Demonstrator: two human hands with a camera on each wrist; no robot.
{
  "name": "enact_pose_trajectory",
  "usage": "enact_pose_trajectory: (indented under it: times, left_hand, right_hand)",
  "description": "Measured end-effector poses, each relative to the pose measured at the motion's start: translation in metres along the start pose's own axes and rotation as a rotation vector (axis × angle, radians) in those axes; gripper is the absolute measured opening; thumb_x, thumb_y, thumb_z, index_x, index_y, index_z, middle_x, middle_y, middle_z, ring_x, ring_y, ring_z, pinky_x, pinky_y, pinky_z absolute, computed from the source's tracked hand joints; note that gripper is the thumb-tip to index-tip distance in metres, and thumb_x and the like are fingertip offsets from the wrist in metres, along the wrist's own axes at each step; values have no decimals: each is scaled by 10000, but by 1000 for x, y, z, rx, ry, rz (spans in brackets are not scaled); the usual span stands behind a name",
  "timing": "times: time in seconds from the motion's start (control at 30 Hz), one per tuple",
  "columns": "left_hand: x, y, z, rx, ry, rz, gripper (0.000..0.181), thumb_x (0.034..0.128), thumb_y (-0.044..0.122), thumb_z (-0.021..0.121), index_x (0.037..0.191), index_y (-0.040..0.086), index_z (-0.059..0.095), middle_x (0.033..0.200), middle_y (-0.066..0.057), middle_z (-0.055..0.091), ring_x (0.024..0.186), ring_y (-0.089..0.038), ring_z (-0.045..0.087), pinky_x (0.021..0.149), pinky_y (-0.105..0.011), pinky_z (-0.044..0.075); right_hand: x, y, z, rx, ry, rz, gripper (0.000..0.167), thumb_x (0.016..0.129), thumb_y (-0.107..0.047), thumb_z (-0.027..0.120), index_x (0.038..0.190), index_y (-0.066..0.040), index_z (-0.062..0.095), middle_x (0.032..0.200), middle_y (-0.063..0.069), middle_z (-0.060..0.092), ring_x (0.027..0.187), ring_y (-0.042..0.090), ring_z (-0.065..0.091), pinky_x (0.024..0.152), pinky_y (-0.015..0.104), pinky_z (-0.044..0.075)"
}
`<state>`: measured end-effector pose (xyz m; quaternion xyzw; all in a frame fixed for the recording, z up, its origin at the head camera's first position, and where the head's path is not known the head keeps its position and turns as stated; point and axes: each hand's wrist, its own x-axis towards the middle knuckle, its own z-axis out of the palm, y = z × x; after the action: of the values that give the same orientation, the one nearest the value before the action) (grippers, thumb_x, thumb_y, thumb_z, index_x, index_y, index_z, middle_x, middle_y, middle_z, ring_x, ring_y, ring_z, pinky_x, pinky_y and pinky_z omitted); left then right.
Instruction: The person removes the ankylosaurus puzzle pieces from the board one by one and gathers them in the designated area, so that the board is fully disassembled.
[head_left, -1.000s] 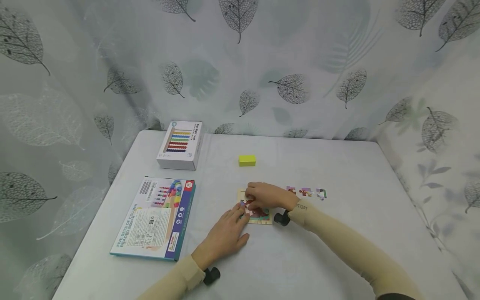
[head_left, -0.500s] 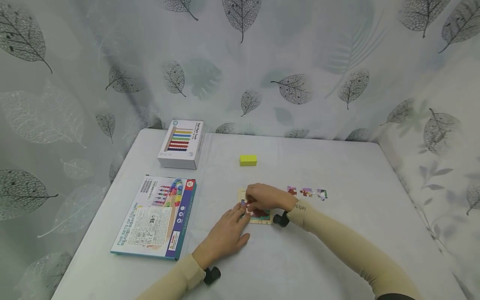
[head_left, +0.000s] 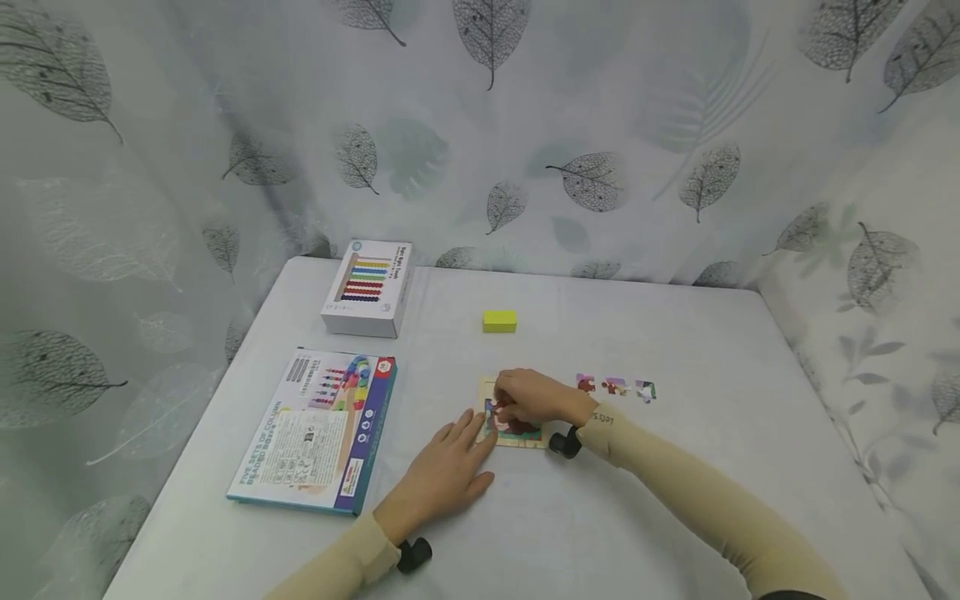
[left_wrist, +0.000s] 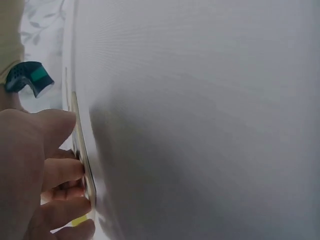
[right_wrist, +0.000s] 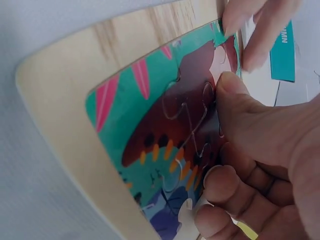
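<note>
A wooden jigsaw board [head_left: 534, 445] with a pale frame lies flat at mid-table. In the right wrist view, fitted pieces [right_wrist: 155, 115] form a dark red animal with orange spikes on green. My left hand [head_left: 442, 467] lies palm down with fingers extended, the fingertips resting at the board's near left edge. My right hand [head_left: 534, 395] bends over the board; its thumb and curled fingers pinch a puzzle piece, mostly hidden beneath them. Left-hand fingertips also touch the board in the right wrist view. Three loose pieces [head_left: 614, 387] lie in a row right of the board.
A yellow block [head_left: 498, 322] stands beyond the board. At the back left is a white box [head_left: 367, 287] picturing bead rows. A larger flat box [head_left: 311, 433] of column beads lies left of my left hand. A leaf-patterned curtain [head_left: 450, 150] hangs behind the white table.
My left hand has slid back slightly, showing more of the board's left side. My right hand stays over the board with only small finger motion. The head view has shifted a little.
</note>
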<state>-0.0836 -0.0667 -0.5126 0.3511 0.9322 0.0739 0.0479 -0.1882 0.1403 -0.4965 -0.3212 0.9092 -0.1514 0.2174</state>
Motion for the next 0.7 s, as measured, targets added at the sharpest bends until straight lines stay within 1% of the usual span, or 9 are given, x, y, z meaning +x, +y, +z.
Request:
enact_pose_trajectory:
  times: [0.2, 0.43, 0.7]
  left_hand:
    - [-13, -3, 1, -42, -10, -20, 511, 1033, 421, 493, 1483, 178, 504, 1600, -130, 416, 1498, -357, 375, 1184, -497, 401]
    - [-15, -3, 4, -50, -8, -14, 504, 1039, 416, 487, 1485, 181, 505, 1599, -119, 421, 1494, -363, 380, 1183, -499, 401]
    - [-15, 0, 4, -57, 11, -17, 500, 1041, 398, 487, 1483, 164, 505, 1594, -136, 424, 1492, -374, 379, 1185, -515, 395]
  right_hand:
    - [0, 0, 1, 17, 8, -10, 201, 943, -232, 709, 1067, -79, 667, 950, 8, 631, 830, 111, 550, 806, 317, 524]
    - [0, 2, 2, 30, 17, -19, 192, 935, -242, 719, 1029, -86, 659, 895, -10, 612, 790, 96, 530, 747, 282, 499]
    - [-1, 3, 1, 73, 24, -4, 187, 929, -236, 727, 1026, -100, 642, 905, -10, 613, 786, 96, 538, 733, 270, 498]
